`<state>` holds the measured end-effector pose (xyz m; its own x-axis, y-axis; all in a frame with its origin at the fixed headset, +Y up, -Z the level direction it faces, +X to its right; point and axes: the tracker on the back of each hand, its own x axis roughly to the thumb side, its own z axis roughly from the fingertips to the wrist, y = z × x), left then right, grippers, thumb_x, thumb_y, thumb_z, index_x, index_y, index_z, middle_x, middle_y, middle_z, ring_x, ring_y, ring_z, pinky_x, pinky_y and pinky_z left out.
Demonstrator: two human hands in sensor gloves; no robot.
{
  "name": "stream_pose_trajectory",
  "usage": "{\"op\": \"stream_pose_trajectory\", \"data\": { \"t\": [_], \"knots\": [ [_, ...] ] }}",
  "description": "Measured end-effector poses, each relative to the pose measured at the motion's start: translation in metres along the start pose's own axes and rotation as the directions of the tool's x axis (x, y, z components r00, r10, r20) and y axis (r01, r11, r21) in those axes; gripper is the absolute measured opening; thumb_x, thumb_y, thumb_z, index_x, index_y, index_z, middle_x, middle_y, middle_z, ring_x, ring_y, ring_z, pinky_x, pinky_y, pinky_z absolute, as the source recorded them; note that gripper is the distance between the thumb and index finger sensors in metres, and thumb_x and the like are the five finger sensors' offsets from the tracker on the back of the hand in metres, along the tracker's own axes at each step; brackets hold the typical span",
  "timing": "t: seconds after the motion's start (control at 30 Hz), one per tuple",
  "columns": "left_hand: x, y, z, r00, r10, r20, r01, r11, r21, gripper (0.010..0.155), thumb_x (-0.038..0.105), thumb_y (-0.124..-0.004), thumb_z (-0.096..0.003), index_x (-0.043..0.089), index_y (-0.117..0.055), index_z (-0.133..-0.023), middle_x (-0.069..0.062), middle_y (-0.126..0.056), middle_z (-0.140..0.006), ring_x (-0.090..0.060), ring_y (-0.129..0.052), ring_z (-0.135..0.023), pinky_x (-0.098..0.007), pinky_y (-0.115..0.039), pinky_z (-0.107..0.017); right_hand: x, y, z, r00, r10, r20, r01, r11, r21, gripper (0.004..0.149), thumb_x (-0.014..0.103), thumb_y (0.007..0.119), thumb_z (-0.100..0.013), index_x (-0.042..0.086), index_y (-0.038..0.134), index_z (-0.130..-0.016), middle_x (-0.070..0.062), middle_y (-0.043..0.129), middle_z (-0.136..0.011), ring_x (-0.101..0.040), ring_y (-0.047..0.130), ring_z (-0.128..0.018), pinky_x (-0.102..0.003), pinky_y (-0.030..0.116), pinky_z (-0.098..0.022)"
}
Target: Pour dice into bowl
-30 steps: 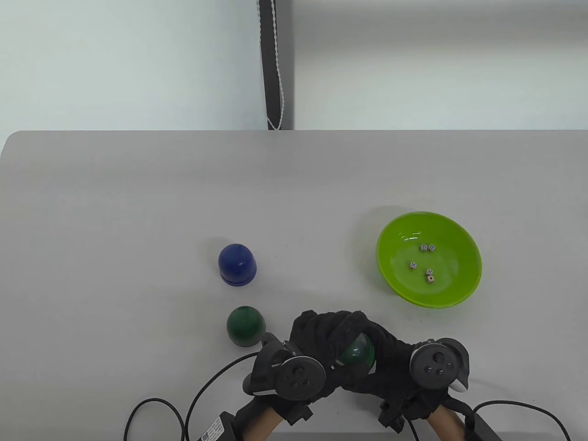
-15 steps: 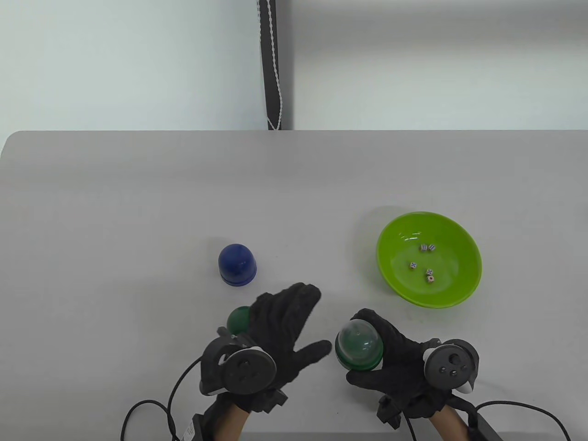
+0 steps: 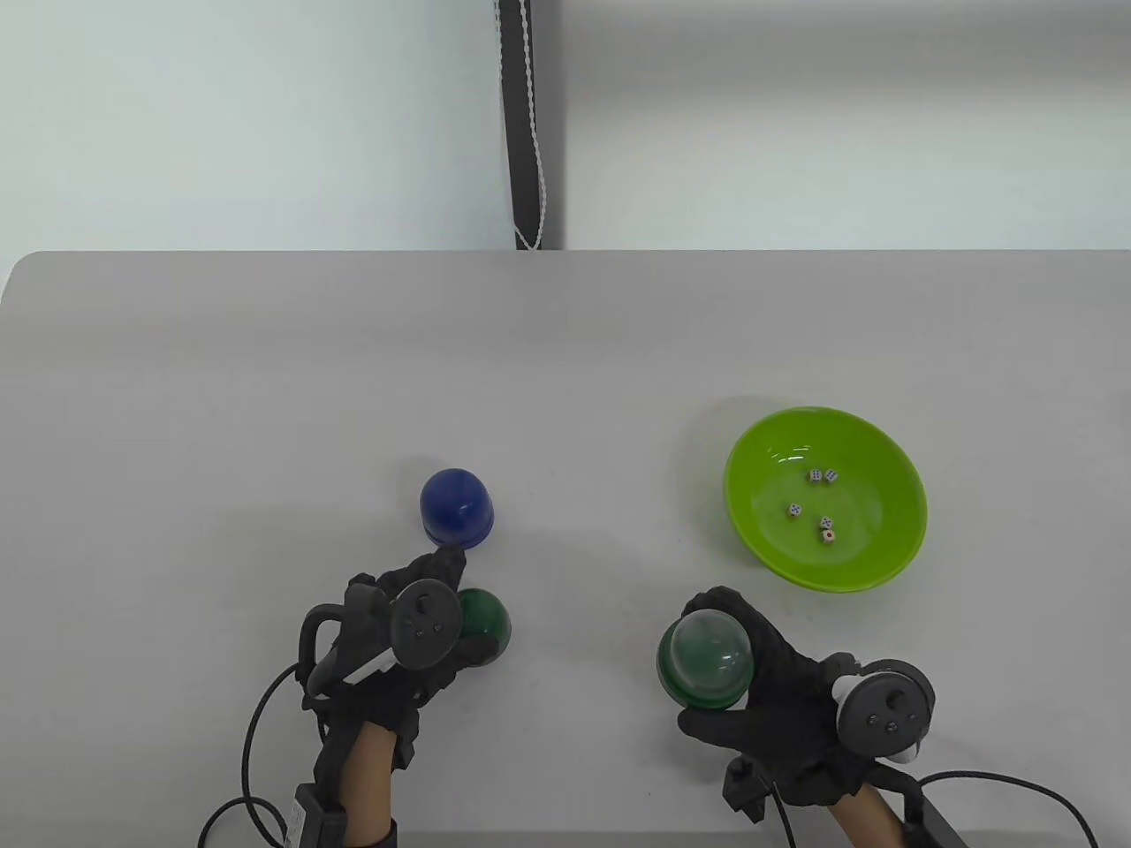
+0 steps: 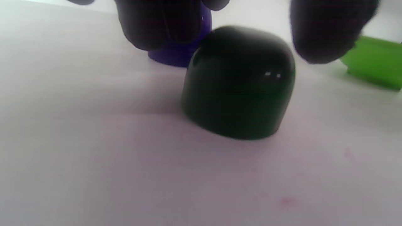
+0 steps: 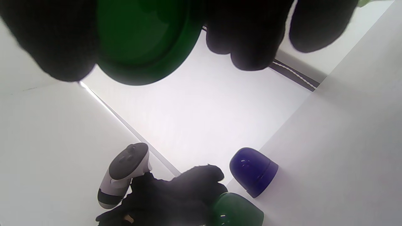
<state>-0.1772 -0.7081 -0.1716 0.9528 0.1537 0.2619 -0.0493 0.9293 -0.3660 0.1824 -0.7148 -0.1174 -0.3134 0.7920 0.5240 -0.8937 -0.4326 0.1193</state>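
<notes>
The right hand (image 3: 778, 698) holds a green dice cup (image 3: 707, 661) just above the near right part of the tabletop (image 3: 565, 353). The cup is a small, glossy dome with a darker green rim; in the table view its rounded top looks pale and semi-see-through, with a highlight across it. The right hand's fingers (image 3: 724, 605) curl over the far side of the cup and the thumb closes in from the near side, so the cup sits in a firm wrap. In the right wrist view the cup's flat, dark green underside (image 5: 141, 40) faces the camera between the gloved fingers (image 5: 248, 40); whether anything is inside cannot be told.

The lime green bowl (image 3: 884, 565) stands farther back and to the right, well apart from the held cup. It is shallow, with a smooth, shiny inner wall, and five small white dice (image 3: 817, 508) lie scattered on its floor.

The left hand (image 3: 389, 654) is at a second, dark green cup (image 3: 484, 618), which stands dome-up on the tabletop. In the left wrist view that cup (image 4: 238, 81) is opaque and nearly black, and the left fingers (image 4: 160, 25) hang spread on either side of its top, not closed on it; contact cannot be told. A blue cup (image 3: 455, 508) stands dome-up just behind it.
</notes>
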Motion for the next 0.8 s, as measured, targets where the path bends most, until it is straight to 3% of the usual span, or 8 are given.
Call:
{"op": "stream_pose_trajectory", "data": {
  "t": [0.17, 0.53, 0.8],
  "knots": [
    [0.005, -0.013, -0.011, 0.998, -0.066, -0.001, 0.065, 0.990, -0.126, 0.102, 0.057, -0.086, -0.0468, 0.006, -0.032, -0.117, -0.028, -0.059, -0.115, -0.053, -0.067, -0.101, -0.082, -0.040, -0.067, 0.000, 0.000, 0.000, 1.000, 0.000, -0.001, 0.000, 1.000, 0.008, 0.111, 0.063, 0.092, -0.034, -0.004, 0.043, -0.108, -0.027, 0.070, -0.102, -0.045, 0.085, -0.084, -0.066, 0.071, -0.055],
    [0.020, -0.023, -0.020, 0.986, -0.167, -0.027, 0.163, 0.979, -0.119, 0.106, 0.060, -0.083, -0.0468, 0.003, -0.026, -0.116, -0.029, -0.053, -0.115, -0.055, -0.063, -0.099, -0.082, -0.039, -0.067, -0.001, 0.002, 0.000, 1.000, 0.020, -0.007, -0.019, 0.999, 0.041, 0.111, 0.062, 0.092, -0.034, -0.005, 0.043, -0.108, -0.028, 0.070, -0.102, -0.046, 0.085, -0.084, -0.066, 0.071, -0.055],
    [0.019, -0.018, -0.017, 0.978, -0.208, 0.028, 0.208, 0.978, -0.016, 0.104, 0.062, -0.086, -0.0447, 0.002, -0.037, -0.114, -0.025, -0.063, -0.112, -0.049, -0.071, -0.098, -0.082, -0.042, -0.067, -0.001, 0.003, -0.001, 1.000, 0.025, -0.006, -0.025, 0.998, 0.058, 0.111, 0.062, 0.092, -0.034, -0.004, 0.043, -0.108, -0.028, 0.069, -0.102, -0.046, 0.085, -0.084, -0.066, 0.071, -0.055]
  ]
}}
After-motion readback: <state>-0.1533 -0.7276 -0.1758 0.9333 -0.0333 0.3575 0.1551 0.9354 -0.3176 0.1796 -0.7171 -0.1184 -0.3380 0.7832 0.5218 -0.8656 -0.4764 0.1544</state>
